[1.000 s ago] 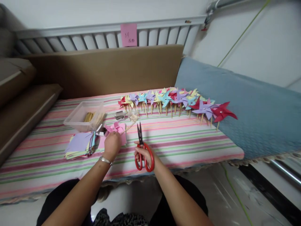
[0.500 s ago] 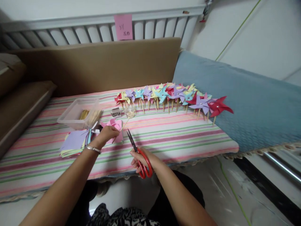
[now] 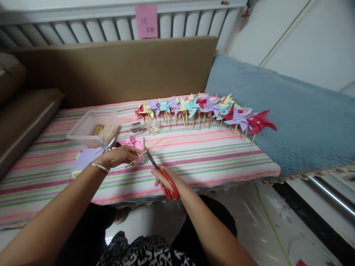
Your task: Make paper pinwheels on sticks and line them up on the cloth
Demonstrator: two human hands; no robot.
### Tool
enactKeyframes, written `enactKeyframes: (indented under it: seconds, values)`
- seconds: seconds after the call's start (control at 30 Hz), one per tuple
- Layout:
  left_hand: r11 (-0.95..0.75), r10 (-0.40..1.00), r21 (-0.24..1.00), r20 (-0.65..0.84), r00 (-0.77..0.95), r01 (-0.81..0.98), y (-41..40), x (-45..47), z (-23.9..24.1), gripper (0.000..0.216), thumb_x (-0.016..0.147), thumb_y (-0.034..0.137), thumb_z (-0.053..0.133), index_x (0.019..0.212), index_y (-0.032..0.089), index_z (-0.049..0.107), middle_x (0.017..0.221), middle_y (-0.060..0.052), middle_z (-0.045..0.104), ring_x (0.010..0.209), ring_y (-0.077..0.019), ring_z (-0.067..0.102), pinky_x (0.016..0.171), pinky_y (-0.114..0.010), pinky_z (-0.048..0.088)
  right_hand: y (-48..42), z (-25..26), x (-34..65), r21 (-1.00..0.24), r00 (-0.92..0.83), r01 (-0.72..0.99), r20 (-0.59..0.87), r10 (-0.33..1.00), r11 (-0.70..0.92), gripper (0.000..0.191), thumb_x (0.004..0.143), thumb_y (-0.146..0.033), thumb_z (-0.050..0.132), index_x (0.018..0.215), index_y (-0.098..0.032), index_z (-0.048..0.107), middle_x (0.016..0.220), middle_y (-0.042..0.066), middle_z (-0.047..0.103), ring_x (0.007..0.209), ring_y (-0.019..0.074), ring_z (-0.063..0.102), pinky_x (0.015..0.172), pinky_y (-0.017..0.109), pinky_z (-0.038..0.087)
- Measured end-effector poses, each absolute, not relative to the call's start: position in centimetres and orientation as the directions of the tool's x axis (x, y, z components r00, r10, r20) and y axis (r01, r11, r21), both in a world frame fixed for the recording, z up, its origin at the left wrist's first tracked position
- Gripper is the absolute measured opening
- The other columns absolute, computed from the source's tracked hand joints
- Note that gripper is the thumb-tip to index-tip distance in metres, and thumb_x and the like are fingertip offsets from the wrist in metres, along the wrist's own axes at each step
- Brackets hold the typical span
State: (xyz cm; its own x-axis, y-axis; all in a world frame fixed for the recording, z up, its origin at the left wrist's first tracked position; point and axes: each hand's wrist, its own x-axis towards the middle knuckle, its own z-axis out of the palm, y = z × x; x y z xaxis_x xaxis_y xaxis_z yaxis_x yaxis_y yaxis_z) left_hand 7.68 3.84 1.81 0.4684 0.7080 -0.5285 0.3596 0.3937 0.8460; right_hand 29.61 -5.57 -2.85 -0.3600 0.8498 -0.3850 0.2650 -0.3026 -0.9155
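My left hand (image 3: 119, 155) pinches a thin wooden stick (image 3: 144, 151) that lies slanted across a pink paper pinwheel (image 3: 133, 143) on the striped cloth. My right hand (image 3: 163, 177) grips red-handled scissors (image 3: 162, 173), and their blades point up-left and meet the stick just right of my left fingers. A silver bracelet sits on my left wrist.
A long row of finished coloured pinwheels (image 3: 205, 111) lies at the back of the striped cloth (image 3: 194, 155). A clear plastic box (image 3: 93, 127) with sticks, a stack of coloured paper squares (image 3: 85, 157) and a small metal box (image 3: 137, 128) sit left. Blue bedding (image 3: 291, 111) lies right.
The scissors have swung from pointing straight up to pointing up-left, reaching the stick. My left hand slid left, then took hold of the stick at the pink pinwheel.
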Motion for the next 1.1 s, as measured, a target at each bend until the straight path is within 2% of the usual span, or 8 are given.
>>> enactKeyframes:
  seconds: [0.37,0.57,0.77,0.9,1.0,1.1]
  values:
    - [0.324,0.68,0.86,-0.501,0.534,0.394,3.9,8.3,2.3,0.027,0.06,0.024,0.072,0.086,0.018,0.072,0.066,-0.003,0.059,0.058,-0.0137,0.05,0.054,-0.023,0.037,-5.4,-2.8,29.6,-0.915,-0.322,0.294,-0.367,0.873,-0.276,0.044,0.085,-0.06,0.044,0.091,-0.017,0.054,0.06,-0.002,0.057,0.038,0.0073,0.046,0.038,0.02,0.035]
    - [0.276,0.629,0.868,-0.487,0.606,0.412,4.0,8.7,2.6,0.012,0.062,0.022,0.069,0.073,0.018,0.071,0.064,-0.001,0.056,0.058,-0.0115,0.047,0.056,-0.021,0.036,-5.0,-3.6,29.6,-0.919,-0.329,0.27,-0.368,0.87,-0.286,0.048,0.083,-0.065,0.043,0.088,-0.018,0.052,0.061,-0.002,0.058,0.036,0.007,0.046,0.036,0.019,0.034]
    - [0.297,0.643,0.848,-0.518,0.564,0.439,4.5,8.7,2.5,0.026,0.062,0.024,0.07,0.087,0.019,0.073,0.067,-0.001,0.059,0.059,-0.0126,0.049,0.056,-0.023,0.039,-4.6,-3.9,29.5,-0.92,-0.334,0.27,-0.367,0.868,-0.285,0.048,0.083,-0.066,0.041,0.088,-0.019,0.051,0.059,-0.003,0.057,0.036,0.008,0.047,0.035,0.019,0.035]
    - [0.349,0.678,0.826,-0.549,0.489,0.443,5.4,8.4,2.4,0.033,0.059,0.023,0.074,0.092,0.018,0.073,0.068,-0.001,0.059,0.061,-0.0126,0.052,0.058,-0.023,0.041,-4.0,-4.1,29.1,-0.929,-0.31,0.264,-0.337,0.889,-0.26,0.047,0.083,-0.065,0.042,0.079,-0.019,0.049,0.056,-0.004,0.053,0.034,0.007,0.045,0.035,0.019,0.034]
    - [0.37,0.714,0.809,-0.563,0.418,0.457,6.4,8.7,1.9,0.034,0.06,0.027,0.075,0.093,0.016,0.072,0.058,0.002,0.054,0.053,-0.0104,0.048,0.059,-0.025,0.043,-3.4,-4.5,28.7,-0.926,-0.271,0.217,-0.362,0.892,-0.309,0.047,0.083,-0.066,0.042,0.077,-0.019,0.048,0.053,-0.005,0.051,0.032,0.0066,0.043,0.034,0.019,0.033]
    - [0.315,0.73,0.811,-0.539,0.42,0.493,7.3,9.3,1.2,0.03,0.065,0.035,0.072,0.086,0.015,0.071,0.043,0.007,0.042,0.041,-0.0074,0.036,0.056,-0.026,0.043,-2.9,-5.1,28.3,-0.914,-0.271,0.118,-0.405,0.873,-0.387,0.051,0.079,-0.07,0.044,0.079,-0.019,0.049,0.052,-0.006,0.047,0.03,0.0064,0.04,0.032,0.019,0.032]
